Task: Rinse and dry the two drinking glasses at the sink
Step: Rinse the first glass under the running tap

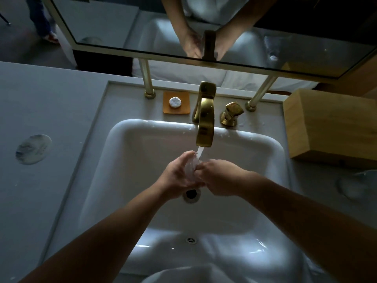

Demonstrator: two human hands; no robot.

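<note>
A clear drinking glass (191, 166) is held over the white sink basin (142, 152) under water running from the gold faucet (205, 123). My left hand (177, 176) wraps around the glass from the left. My right hand (220, 176) grips it from the right, fingers curled at its side. The glass is mostly hidden between the hands. A second clear glass (355, 184) stands on the counter at the right, faint in the dim light.
A gold tap handle (231, 113) sits right of the faucet. An orange soap dish (176, 102) with a round wrapped soap is behind the basin. A wooden box (330, 125) stands at the right. A round coaster (33, 149) lies on the left counter. A mirror hangs above.
</note>
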